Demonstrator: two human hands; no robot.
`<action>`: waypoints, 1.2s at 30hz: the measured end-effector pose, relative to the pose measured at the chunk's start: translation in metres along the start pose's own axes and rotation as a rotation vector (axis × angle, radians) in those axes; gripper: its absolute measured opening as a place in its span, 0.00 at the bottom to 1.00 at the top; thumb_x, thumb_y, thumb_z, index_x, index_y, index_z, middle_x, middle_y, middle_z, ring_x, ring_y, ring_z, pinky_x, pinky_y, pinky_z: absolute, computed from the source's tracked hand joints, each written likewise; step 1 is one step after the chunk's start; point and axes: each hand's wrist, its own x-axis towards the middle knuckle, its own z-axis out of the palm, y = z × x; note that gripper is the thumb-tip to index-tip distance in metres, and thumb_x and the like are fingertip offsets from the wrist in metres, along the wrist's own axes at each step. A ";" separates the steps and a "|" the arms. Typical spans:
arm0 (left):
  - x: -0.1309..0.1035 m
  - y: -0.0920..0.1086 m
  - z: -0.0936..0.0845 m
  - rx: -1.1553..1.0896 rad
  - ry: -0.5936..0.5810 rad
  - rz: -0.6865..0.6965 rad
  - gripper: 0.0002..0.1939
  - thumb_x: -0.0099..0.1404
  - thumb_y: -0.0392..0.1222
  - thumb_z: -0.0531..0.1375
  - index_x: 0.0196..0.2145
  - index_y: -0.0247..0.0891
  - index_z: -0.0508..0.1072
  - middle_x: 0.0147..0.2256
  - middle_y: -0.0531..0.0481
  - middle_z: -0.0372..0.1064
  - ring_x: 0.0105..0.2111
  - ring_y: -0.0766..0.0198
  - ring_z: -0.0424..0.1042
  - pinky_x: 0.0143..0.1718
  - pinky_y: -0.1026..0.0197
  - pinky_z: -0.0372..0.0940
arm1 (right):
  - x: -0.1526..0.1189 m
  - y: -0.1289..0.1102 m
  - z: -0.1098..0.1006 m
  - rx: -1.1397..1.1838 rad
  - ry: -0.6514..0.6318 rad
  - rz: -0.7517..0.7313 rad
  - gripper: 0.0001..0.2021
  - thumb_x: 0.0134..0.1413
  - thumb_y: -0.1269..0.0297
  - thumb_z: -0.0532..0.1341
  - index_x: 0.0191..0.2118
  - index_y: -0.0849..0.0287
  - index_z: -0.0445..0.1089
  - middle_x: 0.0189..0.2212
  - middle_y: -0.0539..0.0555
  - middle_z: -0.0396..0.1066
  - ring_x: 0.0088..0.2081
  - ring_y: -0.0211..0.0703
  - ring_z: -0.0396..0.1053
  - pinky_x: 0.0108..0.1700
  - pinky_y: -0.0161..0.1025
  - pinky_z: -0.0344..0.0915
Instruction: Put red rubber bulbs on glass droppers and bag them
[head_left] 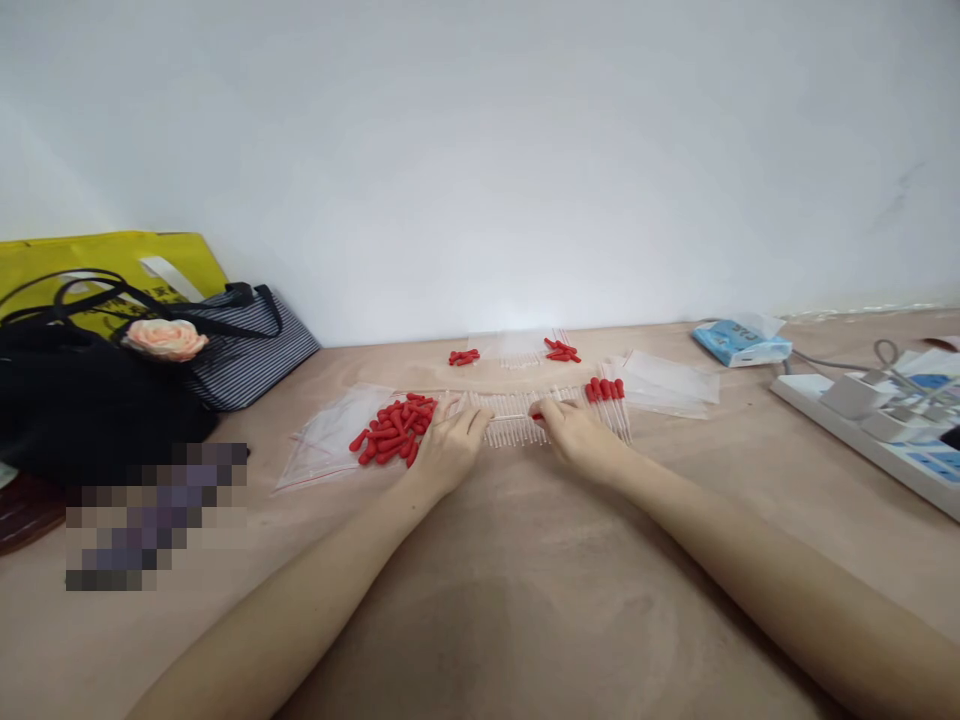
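Note:
Both hands are close together over a row of thin clear dropper tubes (514,431) lying side by side on the table. My left hand (452,440) is closed at the fingertips on one end of a dropper tube (510,416) that runs sideways between the hands. My right hand (574,432) pinches a red rubber bulb (535,412) at the other end of this tube; the fingers partly hide the bulb. Beside my left hand lies a pile of loose red rubber bulbs (390,432). To the right of my right hand, several droppers with red bulbs (604,390) lie in a row.
Clear plastic zip bags lie left (319,445) and right (667,385). Near the wall are a small bag of tubes (517,350) and two red bulb groups (464,357) (562,350). A tissue pack (742,342), power strip (870,430) and striped bag (247,350) stand at the sides.

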 end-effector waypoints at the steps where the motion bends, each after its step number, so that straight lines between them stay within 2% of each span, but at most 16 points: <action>1: -0.001 0.000 0.002 -0.005 -0.009 -0.017 0.17 0.61 0.26 0.41 0.35 0.35 0.67 0.28 0.49 0.69 0.27 0.64 0.68 0.49 0.54 0.51 | -0.002 -0.002 0.005 -0.044 -0.002 0.005 0.12 0.50 0.77 0.46 0.39 0.62 0.60 0.33 0.58 0.66 0.35 0.46 0.63 0.38 0.43 0.59; 4: -0.004 -0.001 0.006 -0.039 -0.018 -0.045 0.16 0.60 0.25 0.42 0.35 0.34 0.67 0.26 0.49 0.70 0.25 0.64 0.67 0.49 0.53 0.52 | -0.007 -0.004 0.014 -0.044 0.068 0.051 0.13 0.52 0.76 0.46 0.42 0.62 0.60 0.35 0.60 0.65 0.37 0.47 0.63 0.38 0.43 0.59; 8: -0.006 0.000 0.007 -0.103 -0.002 -0.007 0.19 0.57 0.23 0.43 0.39 0.35 0.67 0.28 0.49 0.71 0.27 0.64 0.68 0.50 0.51 0.51 | -0.008 0.001 0.018 0.099 0.174 0.059 0.11 0.55 0.67 0.49 0.43 0.62 0.61 0.34 0.60 0.65 0.36 0.45 0.63 0.37 0.42 0.61; 13: -0.007 0.003 0.008 -0.150 0.010 0.001 0.21 0.54 0.22 0.44 0.40 0.35 0.67 0.33 0.48 0.72 0.30 0.63 0.69 0.50 0.48 0.50 | -0.008 0.004 0.018 0.164 0.172 0.032 0.08 0.55 0.65 0.52 0.35 0.60 0.66 0.32 0.57 0.66 0.35 0.43 0.63 0.37 0.41 0.60; 19: -0.008 0.004 0.009 -0.159 -0.032 0.021 0.20 0.54 0.23 0.44 0.40 0.35 0.67 0.33 0.48 0.72 0.30 0.64 0.70 0.51 0.46 0.49 | -0.009 0.001 0.017 0.249 0.162 0.037 0.07 0.55 0.65 0.52 0.36 0.59 0.66 0.32 0.54 0.69 0.35 0.42 0.66 0.38 0.41 0.59; 28: -0.007 0.004 0.007 -0.196 -0.047 0.040 0.22 0.54 0.23 0.44 0.41 0.38 0.68 0.34 0.49 0.72 0.32 0.64 0.70 0.51 0.48 0.49 | -0.010 -0.003 0.014 0.385 0.234 -0.010 0.09 0.55 0.64 0.51 0.37 0.59 0.67 0.30 0.55 0.70 0.31 0.39 0.67 0.34 0.37 0.63; 36: -0.008 0.007 0.003 -0.191 -0.033 0.024 0.23 0.53 0.23 0.45 0.41 0.39 0.69 0.32 0.50 0.72 0.30 0.65 0.69 0.43 0.55 0.53 | -0.011 -0.002 0.014 0.334 0.286 -0.101 0.09 0.55 0.65 0.52 0.37 0.61 0.67 0.29 0.56 0.68 0.30 0.40 0.65 0.33 0.38 0.61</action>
